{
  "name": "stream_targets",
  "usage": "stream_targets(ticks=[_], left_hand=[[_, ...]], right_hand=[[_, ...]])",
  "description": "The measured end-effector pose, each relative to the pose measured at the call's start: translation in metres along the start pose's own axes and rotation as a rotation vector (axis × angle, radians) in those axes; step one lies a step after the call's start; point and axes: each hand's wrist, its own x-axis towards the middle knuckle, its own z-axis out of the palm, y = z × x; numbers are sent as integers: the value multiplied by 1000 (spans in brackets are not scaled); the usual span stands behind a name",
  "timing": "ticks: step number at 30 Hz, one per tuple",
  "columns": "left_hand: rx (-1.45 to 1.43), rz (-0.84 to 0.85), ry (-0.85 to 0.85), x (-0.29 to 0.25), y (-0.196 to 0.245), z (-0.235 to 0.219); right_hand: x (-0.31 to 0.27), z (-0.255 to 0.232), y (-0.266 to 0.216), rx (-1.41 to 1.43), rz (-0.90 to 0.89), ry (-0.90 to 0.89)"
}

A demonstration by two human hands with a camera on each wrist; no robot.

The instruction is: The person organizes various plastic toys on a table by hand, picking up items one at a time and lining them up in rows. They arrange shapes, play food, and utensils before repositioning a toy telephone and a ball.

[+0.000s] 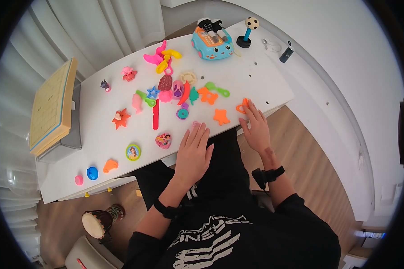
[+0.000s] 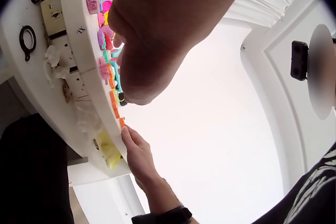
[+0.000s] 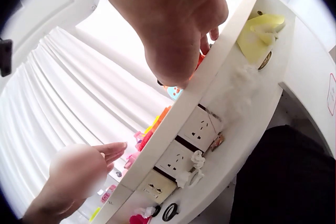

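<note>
My left hand (image 1: 194, 152) lies at the table's front edge with fingers straight, the fingertips over a small pink piece (image 1: 195, 124) that they partly hide. My right hand (image 1: 257, 130) reaches over the edge further right, its extended fingers resting on an orange cutter (image 1: 242, 106). Between the hands lies an orange star-like shape (image 1: 221, 117). A heart-shaped picture piece (image 1: 163, 141) is left of my left hand. The left wrist view shows the right hand (image 2: 140, 157) at an orange piece (image 2: 122, 122); in the right wrist view the left hand (image 3: 79, 171) is partly blurred.
Colourful toys, including a red knife (image 1: 155, 114) and a blue star (image 1: 152, 92), cover the middle of the white table (image 1: 107, 96). Behind stand a toy phone (image 1: 215, 50) and a ball on a stand (image 1: 252, 23). A boxed board (image 1: 54, 105) is at left, a drum (image 1: 94, 224) below.
</note>
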Motion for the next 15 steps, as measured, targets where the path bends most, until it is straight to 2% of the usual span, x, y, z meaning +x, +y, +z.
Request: stream_targets(ticks=[5,9,11,15], left_hand=[[33,10,2,-3,-2,-2],[-63,35,43,-6,8,-12],[-88,50,62,-2,13,-17],[-142,105,69,-1,22,-25]], right_hand=[[-5,0,-8,29,68,107],[18,-4,-26,131,62,207],[38,2,-35,60,-144,134],[67,13,-54,117,-235,107]])
